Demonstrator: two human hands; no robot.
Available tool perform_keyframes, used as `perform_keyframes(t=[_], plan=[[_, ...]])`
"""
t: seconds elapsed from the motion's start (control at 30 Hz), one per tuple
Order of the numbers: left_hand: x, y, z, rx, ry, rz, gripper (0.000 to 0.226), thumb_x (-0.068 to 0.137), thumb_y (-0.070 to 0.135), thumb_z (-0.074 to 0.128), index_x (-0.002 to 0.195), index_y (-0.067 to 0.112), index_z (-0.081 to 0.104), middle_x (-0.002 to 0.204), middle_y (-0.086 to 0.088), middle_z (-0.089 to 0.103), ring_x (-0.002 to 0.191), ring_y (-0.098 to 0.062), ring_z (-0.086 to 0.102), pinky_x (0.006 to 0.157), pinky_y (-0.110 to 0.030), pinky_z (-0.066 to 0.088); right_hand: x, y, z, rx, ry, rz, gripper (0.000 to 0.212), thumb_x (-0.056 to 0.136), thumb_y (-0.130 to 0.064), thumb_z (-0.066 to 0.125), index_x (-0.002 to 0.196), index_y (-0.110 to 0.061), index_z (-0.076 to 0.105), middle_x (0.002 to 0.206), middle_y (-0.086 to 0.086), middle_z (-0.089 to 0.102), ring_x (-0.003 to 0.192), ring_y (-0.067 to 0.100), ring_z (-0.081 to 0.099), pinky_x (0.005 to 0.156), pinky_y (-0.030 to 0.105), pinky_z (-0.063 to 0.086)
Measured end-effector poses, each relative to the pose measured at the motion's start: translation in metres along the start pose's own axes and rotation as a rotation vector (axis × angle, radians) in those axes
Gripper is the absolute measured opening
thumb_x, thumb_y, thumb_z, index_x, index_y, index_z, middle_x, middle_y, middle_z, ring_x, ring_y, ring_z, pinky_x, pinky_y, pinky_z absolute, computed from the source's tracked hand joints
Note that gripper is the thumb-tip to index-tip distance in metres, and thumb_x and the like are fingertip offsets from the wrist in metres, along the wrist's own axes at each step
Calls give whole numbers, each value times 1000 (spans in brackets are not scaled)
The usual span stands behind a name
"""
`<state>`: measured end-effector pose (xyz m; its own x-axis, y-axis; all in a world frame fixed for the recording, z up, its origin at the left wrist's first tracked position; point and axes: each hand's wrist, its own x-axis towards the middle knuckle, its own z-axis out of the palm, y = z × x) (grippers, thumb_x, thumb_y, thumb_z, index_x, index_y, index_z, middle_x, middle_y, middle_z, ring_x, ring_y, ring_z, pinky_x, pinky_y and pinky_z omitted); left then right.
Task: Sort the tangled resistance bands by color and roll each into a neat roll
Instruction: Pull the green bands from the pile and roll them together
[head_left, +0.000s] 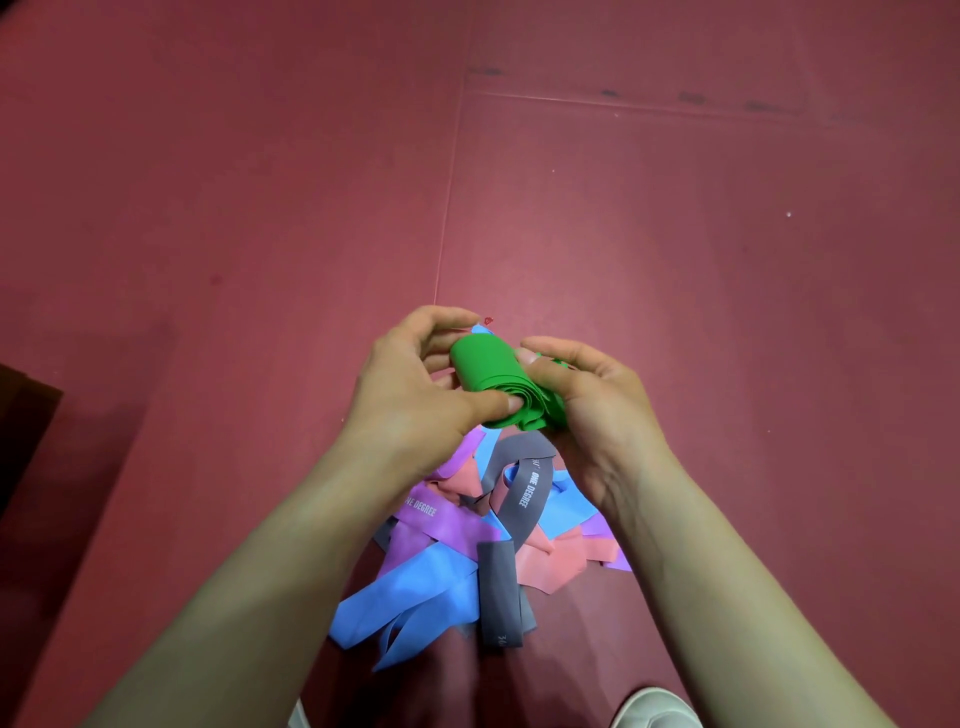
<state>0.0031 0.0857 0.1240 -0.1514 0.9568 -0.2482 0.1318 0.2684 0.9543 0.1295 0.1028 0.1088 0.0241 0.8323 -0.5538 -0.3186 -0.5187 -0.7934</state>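
Nearest the person, a pale shoe (655, 707) showed at the bottom edge of the view; just beyond it, between the forearms, the tangled pile lay on the red floor (675, 260): a blue band (415, 587) splayed toward the left, a folded grey band (498, 592) across it, a pink band (545, 561) to the right, a purple band (441, 525) printed ONE DEGREE, and a second grey band (524, 499) with the same lettering looped on top.

Above the far end of the pile, both hands held the green band (488, 379) clear of the rest; the left hand (410, 395) wrapped it from the left, its fingers curled over the far side and its thumb pressed against the near end; the right hand (602, 410) gripped it from the right, thumb on top and fingers curled behind; the roll sat squarely between the two palms.

The green band was wound into a short, thick roll, smooth on its outer wrap; its near end showed loose, uneven layers.

Farther off, a seam line ran across the floor; a dark object (21, 415) sat at the left edge.
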Motion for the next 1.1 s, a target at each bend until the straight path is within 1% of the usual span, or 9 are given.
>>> perform_keyframes(t=[0.1, 0.23, 0.37, 0.47, 0.57, 0.67, 0.8, 0.97, 1.1], plan=[[-1, -1, 1, -12, -12, 0, 60, 57, -17, 80, 96, 23, 58, 92, 7, 65, 78, 4, 61, 73, -9, 51, 1, -1, -2, 39, 55, -45, 18, 82, 8, 64, 88, -8, 64, 82, 10, 64, 67, 21, 61, 60, 29, 52], [0, -2, 1, -14, -8, 6, 60, 58, -18, 80, 102, 17, 59, 97, 5, 65, 85, -2, 61, 74, -7, 50, 1, -1, -1, 69, 91, -36, 30, 77, 7, 69, 100, -10, 62, 106, 20, 63, 68, 21, 62, 57, 27, 53], [0, 0, 0, -8, -2, 17, 59, 58, -16, 80, 103, 17, 60, 101, 5, 66, 96, -9, 62, 85, -17, 51, -1, -2, 2, 109, 90, 0, 48, 76, 4, 72, 120, -6, 54, 93, 14, 65, 59, 16, 63, 50, 23, 51], [-1, 1, -1, -7, 4, 24, 59, 58, -14, 81, 105, 17, 61, 102, 6, 67, 100, -11, 63, 90, -23, 50, -2, -1, 2, 130, 54, 42, 43, 78, 1, 72, 116, -5, 53, 81, 10, 67, 51, 12, 64, 47, 20, 49], [-1, 1, -2, -14, 6, 21, 59, 58, -13, 81, 105, 17, 61, 104, 6, 67, 101, -11, 63, 92, -23, 50, -1, 0, 2, 134, 4, 70, 32, 80, -2, 71, 108, -7, 56, 67, 4, 70, 53, 15, 66, 53, 27, 53], [-1, 1, -2, -18, 3, 18, 59, 59, -13, 81, 104, 18, 61, 104, 5, 67, 101, -11, 63, 94, -26, 50, 0, 0, 2, 119, -26, 67, 22, 82, -2, 69, 100, -8, 59, 63, 2, 70, 55, 16, 67, 54, 29, 55], [-1, 1, -2, -22, 1, 18, 59, 59, -13, 81, 105, 17, 61, 103, 6, 67, 99, -8, 63, 95, -25, 50, -1, 0, 3, 106, -47, 55, 16, 85, -2, 66, 100, -3, 61, 71, 7, 69, 56, 16, 66, 54, 27, 55], [0, 2, -2, -37, 11, 41, 59, 58, -13, 81, 105, 17, 62, 98, 9, 66, 96, -5, 62, 93, -24, 50, -2, 0, 5, 86, -88, 64, 31, 89, -9, 61, 114, 9, 59, 94, 21, 64, 70, 24, 60, 57, 26, 50], [0, 3, -2, -74, 22, 66, 59, 59, -15, 80, 103, 19, 62, 96, 9, 65, 89, 3, 63, 87, -16, 51, 0, 1, 1, -112, -150, 181, 34, 87, -38, 64, 108, -12, 67, 94, 11, 66, 81, 26, 62, 75, 38, 52]])
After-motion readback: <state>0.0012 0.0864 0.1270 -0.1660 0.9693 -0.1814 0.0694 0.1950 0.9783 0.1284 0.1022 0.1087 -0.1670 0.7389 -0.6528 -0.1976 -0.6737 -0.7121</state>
